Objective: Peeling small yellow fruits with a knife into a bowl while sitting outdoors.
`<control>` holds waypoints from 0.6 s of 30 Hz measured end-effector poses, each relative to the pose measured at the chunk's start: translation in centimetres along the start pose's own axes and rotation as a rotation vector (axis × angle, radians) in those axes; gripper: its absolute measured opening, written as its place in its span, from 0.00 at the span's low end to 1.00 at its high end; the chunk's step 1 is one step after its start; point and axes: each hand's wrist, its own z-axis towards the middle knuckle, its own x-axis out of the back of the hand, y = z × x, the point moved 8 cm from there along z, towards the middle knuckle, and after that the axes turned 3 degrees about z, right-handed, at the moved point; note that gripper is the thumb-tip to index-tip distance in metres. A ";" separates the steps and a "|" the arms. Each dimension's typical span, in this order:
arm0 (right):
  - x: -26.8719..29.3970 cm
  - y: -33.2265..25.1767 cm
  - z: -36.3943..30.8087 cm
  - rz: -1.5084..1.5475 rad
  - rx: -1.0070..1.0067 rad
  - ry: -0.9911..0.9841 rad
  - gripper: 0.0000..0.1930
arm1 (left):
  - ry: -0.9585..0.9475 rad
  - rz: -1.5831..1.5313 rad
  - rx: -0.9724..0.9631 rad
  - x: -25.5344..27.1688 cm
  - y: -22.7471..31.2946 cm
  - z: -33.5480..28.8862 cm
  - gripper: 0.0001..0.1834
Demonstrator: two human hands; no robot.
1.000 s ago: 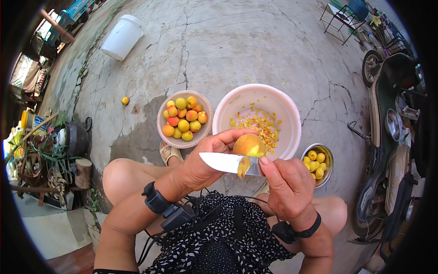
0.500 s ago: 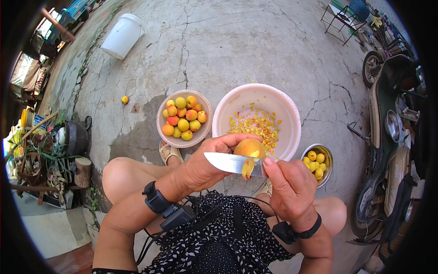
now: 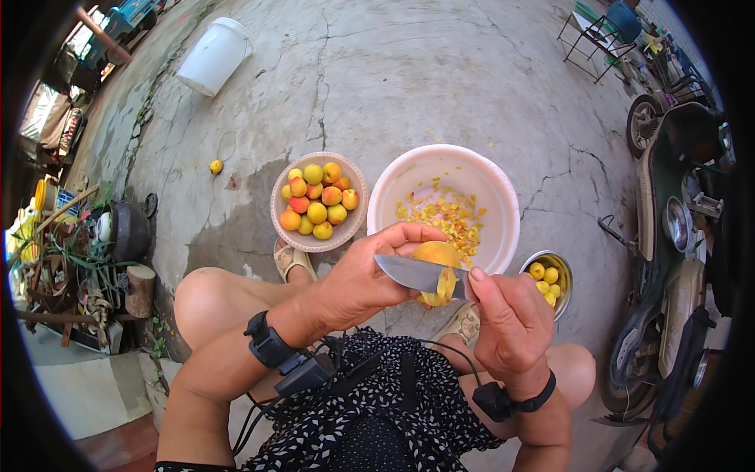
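Note:
My left hand [image 3: 363, 277] is closed round a yellow-orange apricot [image 3: 436, 252], partly hidden by the blade. In my right hand [image 3: 511, 318] is a knife [image 3: 413, 273], its broad blade lying across the fruit and pointing left, my thumb at the blade's handle end. A strip of peel [image 3: 446, 285] hangs over the blade. Beyond my hands, a pale pink basin [image 3: 507, 177] holds scattered peel pieces [image 3: 432, 211]. To its left, a round basket [image 3: 324, 248] is heaped with red-blushed apricots [image 3: 316, 193]. On the right, a steel bowl [image 3: 569, 277] holds several peeled yellow apricots [image 3: 543, 273].
A white bucket [image 3: 214, 59] lies tipped on the cracked concrete at the far left, with a lone fruit [image 3: 215, 167] nearer. A scooter [image 3: 668, 197] is along the right side. Potted plants, a dark pot [image 3: 130, 232] and a wood stump [image 3: 141, 291] line the left.
The knife and both hands have shifted slightly to the right. The blade has tilted, and the peel strip has bunched up over it. My left hand still holds the apricot.

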 end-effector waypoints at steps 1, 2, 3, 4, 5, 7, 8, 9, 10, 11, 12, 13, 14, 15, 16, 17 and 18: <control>-0.2 -0.7 0.1 -0.001 0.036 -0.044 0.28 | -0.002 -0.001 -0.001 0.2 -0.2 0.0 0.32; -0.5 -1.3 0.2 -0.001 0.071 -0.088 0.29 | -0.003 -0.001 -0.001 0.4 -0.4 0.1 0.31; -0.8 -1.5 0.2 0.003 0.093 -0.094 0.29 | 0.001 -0.034 -0.008 0.5 -0.5 0.2 0.31; -0.8 -1.5 0.4 0.001 0.092 -0.093 0.29 | -0.001 -0.034 -0.006 0.4 -0.5 0.2 0.31; -0.8 -1.6 0.5 -0.003 0.095 -0.102 0.29 | 0.028 -0.017 0.025 0.5 -0.6 0.2 0.36; -0.9 -1.6 0.5 -0.006 0.099 -0.113 0.30 | 0.059 0.000 0.056 0.6 -0.7 0.1 0.42; -0.8 -1.3 0.3 -0.010 0.083 -0.090 0.29 | 0.054 0.041 0.055 0.5 -0.5 0.0 0.40; -0.7 -1.1 0.2 -0.013 0.067 -0.070 0.28 | 0.050 0.080 0.055 0.5 -0.5 0.0 0.39; -0.7 -0.9 0.2 -0.011 0.067 -0.072 0.28 | 0.052 0.079 0.054 0.6 -0.7 0.0 0.39; -0.6 -0.6 0.3 -0.015 0.053 -0.059 0.27 | 0.066 0.124 0.036 0.9 -0.7 0.1 0.33; -0.4 -0.4 0.4 -0.020 0.039 -0.046 0.26 | 0.079 0.170 0.017 1.1 -0.6 0.1 0.29; -0.3 -0.5 0.4 -0.018 0.039 -0.047 0.26 | 0.092 0.159 0.045 1.0 -0.7 0.1 0.30; -0.2 -0.4 0.5 0.000 0.018 -0.057 0.24 | 0.093 0.158 0.045 1.0 -0.5 0.1 0.30; -0.2 -0.2 0.5 0.018 -0.003 -0.065 0.23 | 0.082 0.182 0.051 1.1 -0.4 0.0 0.31; -0.2 0.0 0.5 0.018 -0.003 -0.064 0.23 | 0.071 0.206 0.058 1.0 -0.3 -0.1 0.32; -0.2 1.1 0.4 -0.001 -0.062 -0.076 0.22 | 0.071 0.207 0.058 0.8 -0.2 -0.2 0.32; -0.1 2.1 0.3 -0.024 -0.122 -0.087 0.21 | 0.029 0.157 0.051 0.2 -0.1 -0.4 0.35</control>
